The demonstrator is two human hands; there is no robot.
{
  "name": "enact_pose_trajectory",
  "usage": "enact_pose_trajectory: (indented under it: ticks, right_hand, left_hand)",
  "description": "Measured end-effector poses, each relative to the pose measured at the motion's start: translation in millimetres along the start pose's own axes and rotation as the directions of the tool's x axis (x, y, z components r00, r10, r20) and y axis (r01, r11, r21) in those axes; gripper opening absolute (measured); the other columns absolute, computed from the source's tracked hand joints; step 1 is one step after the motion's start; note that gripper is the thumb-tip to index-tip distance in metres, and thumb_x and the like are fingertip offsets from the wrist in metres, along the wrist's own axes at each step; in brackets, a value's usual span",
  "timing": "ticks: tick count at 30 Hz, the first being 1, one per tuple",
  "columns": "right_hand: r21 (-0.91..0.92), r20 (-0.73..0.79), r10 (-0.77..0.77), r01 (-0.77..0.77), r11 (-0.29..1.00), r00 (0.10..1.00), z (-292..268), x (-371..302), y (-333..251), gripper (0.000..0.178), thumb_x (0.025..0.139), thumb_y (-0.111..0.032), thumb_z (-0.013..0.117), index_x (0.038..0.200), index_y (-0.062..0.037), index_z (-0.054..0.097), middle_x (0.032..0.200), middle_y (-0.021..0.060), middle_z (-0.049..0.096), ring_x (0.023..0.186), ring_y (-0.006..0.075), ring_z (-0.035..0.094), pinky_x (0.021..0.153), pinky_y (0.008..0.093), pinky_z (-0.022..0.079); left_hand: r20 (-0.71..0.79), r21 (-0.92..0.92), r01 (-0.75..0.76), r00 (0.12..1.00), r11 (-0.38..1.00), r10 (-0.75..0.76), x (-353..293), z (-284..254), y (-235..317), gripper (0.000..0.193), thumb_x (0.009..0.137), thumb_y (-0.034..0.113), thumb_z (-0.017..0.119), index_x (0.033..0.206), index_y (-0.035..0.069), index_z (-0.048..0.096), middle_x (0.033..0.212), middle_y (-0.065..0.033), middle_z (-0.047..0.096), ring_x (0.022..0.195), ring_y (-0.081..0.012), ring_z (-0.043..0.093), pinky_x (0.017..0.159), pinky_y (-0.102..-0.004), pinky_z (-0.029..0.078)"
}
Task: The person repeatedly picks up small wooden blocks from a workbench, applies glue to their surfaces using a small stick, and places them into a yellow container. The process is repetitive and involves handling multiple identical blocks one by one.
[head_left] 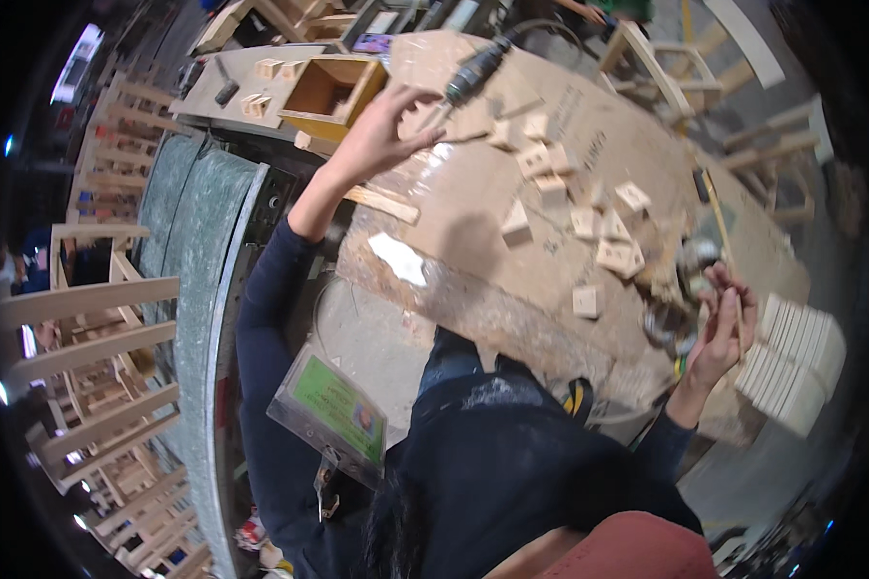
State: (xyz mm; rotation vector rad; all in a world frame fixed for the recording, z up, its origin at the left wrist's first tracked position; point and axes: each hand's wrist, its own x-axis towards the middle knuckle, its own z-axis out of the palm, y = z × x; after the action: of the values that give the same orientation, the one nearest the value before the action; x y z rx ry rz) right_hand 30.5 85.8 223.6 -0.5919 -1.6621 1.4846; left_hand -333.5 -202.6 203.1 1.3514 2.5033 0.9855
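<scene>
Because the open wooden box [311, 126] sits right beside the left hand [386, 130], a careless swing of that arm could knock it. Left arm is reaching well forward, elbow bent outward, wrist over the bench's near-left side; thumb and fingers are spread in a loose C, no grip visible. The dark corded power tool [475, 73] lies at the far side of the brown bench top [541, 270], front end right by those fingertips — if it started up there, skin could get caught. Can't tell if it's powered. Its cable [560, 26] runs off the back; a snag could drag the tool round. Mid-bench, the drilled wood blocks [535, 161] lie scattered, some touching or leaning on each other, so a sweep of sleeve or cable could scatter them. One lone block [586, 301] sits nearer the front edge, likeliest to get bumped off. Further right, shiny containers [697, 257] stand close to the right hand [722, 328] and could tip if it turns inward. That hand is raised, forearm short and angled outward, fingers half curled — can't tell if they hold anything. Just beyond it, the pale slat stack [792, 367] could slide if elbowed.
</scene>
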Motion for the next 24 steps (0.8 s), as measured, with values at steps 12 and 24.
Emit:
enact_pose_trajectory:
  ticks: [12, 24]
  right_hand:
    - [0.045, -0.371, -0.003, 0.021, 0.999, 0.928, -200, -87, -18, 0.028, 0.101, -0.025, 0.04, 0.098, -0.0005, 0.055, 0.089, 0.0133, 0.064, 0.084, 0.0199, 0.064, 0.073, 0.0283, 0.051]
    - [0.064, -0.323, 0.034, -0.014, 0.998, 0.946, -213, -110, -20, 0.032, 0.098, -0.017, 0.044, 0.121, 0.0026, 0.056, 0.102, 0.015, 0.066, 0.092, 0.0192, 0.065, 0.074, 0.0245, 0.05]
  left_hand:
    - [0.456, 0.079, -0.219, 0.875, 0.973, 0.16, -76, 279, 172, 0.059, 0.077, 0.033, 0.072, 0.124, 0.003, 0.051, 0.112, -0.0197, 0.056, 0.101, -0.0362, 0.058, 0.085, -0.0428, 0.048]
    - [0.42, -0.474, 0.413, 0.882, 0.778, -0.212, -98, 334, 191, 0.047, 0.081, 0.023, 0.072, 0.121, 0.002, 0.058, 0.111, -0.0099, 0.059, 0.093, -0.0184, 0.06, 0.078, -0.0328, 0.051]
